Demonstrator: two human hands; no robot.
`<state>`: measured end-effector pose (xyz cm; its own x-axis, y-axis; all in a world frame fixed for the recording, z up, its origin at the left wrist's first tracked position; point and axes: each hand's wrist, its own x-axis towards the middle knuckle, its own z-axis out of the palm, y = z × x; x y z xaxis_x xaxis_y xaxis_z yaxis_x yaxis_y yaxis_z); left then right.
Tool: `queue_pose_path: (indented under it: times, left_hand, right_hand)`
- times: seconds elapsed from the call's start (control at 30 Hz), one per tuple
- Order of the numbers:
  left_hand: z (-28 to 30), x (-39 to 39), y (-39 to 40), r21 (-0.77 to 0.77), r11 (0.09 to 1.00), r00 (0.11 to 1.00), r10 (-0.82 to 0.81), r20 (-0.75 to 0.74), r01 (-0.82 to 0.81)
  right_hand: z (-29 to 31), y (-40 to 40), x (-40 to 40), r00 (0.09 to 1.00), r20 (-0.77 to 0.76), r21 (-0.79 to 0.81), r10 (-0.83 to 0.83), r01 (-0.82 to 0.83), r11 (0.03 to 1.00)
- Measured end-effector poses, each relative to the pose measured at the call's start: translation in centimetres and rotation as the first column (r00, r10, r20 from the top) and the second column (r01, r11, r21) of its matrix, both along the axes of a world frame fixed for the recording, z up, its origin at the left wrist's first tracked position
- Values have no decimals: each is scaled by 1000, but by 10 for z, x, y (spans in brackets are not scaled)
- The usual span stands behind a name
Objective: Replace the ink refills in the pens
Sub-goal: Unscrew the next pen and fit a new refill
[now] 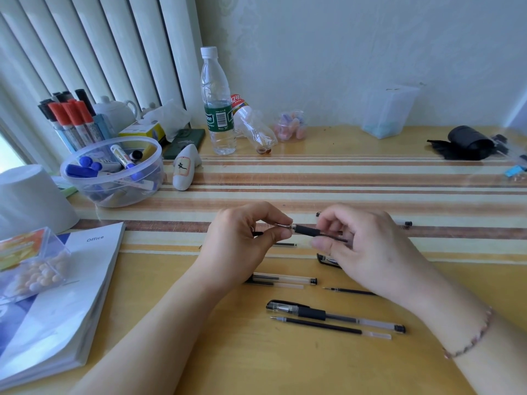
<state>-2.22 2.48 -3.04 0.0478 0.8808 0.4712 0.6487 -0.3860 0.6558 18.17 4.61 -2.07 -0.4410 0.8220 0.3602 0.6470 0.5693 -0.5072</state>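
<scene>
A gel pen (308,231) with a black grip and metal tip is held level above the table's middle. My left hand (245,243) pinches its metal tip end. My right hand (368,249) grips the barrel behind the black grip. On the table near me lie a capped pen (336,315), a loose refill (330,327) just below it, another clear-barrelled pen (285,279) and a second loose refill (350,291). A pen cap (328,260) shows under my right hand. Another pen's end (406,223) shows beyond that hand.
A clear tub of markers (114,172) and a marker cup (71,121) stand far left. An "Office" book (65,295) with a plastic box (31,260) lies at the left edge. Water bottle (218,104), empty bottle (253,124), clear container (387,112) and black pouch (464,142) line the wall.
</scene>
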Motion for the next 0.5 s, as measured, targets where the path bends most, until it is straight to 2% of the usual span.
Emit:
queue_pose_path:
  times: [0.1, 0.43, 0.5]
  left_hand:
    - [1, 1, -1, 1, 1000, 1000, -9, 5, 9]
    - [1, 1, -1, -8, 1000, 999, -23, 25, 23]
    - [2, 1, -1, -18, 1000, 999, -23, 42, 23]
  right_hand:
    - [0, 0, 0, 999, 44, 41, 1, -2, 999]
    - [0, -1, 0, 999, 53, -6, -3, 3, 1000]
    - [1, -2, 0, 994, 106, 10, 1, -2, 1000]
